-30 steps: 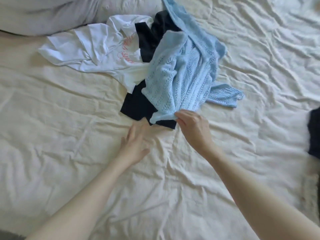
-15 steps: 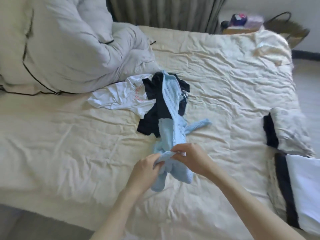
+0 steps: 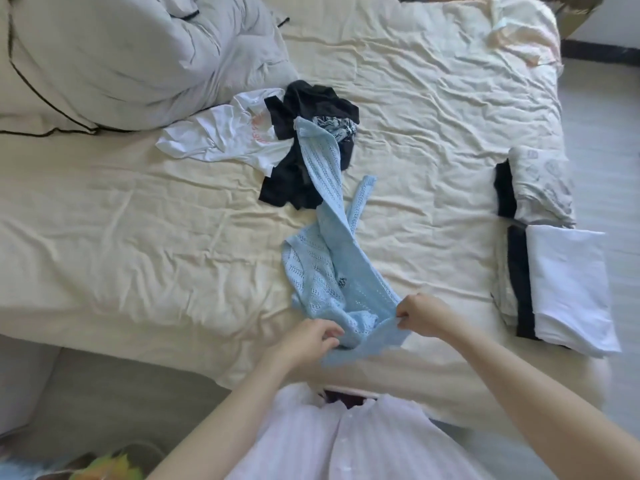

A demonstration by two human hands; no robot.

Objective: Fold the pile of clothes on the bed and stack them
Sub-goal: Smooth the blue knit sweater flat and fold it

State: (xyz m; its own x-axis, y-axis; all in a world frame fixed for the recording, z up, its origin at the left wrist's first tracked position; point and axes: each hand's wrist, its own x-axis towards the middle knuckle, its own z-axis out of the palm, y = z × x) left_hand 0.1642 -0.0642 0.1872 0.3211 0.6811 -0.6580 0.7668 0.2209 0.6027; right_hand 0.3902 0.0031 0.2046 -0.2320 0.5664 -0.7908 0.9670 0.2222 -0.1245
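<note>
I see both hands at lower centre pinching the light blue knit cardigan (image 3: 325, 271): left hand (image 3: 308, 341), right hand (image 3: 420, 315). It trails up the bed (image 3: 138, 237) to the pile; the white shirt (image 3: 221, 136) bears pink script I can't read.

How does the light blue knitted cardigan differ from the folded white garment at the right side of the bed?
The light blue knitted cardigan is unfolded and stretched out in a long twisted shape; the folded white garment is a neat flat rectangle. The cardigan is gripped at its near edge by the left hand and the right hand; nothing touches the white garment. The cardigan has an openwork knit; the white one looks smooth. Both lie on the cream bed sheet.
</note>
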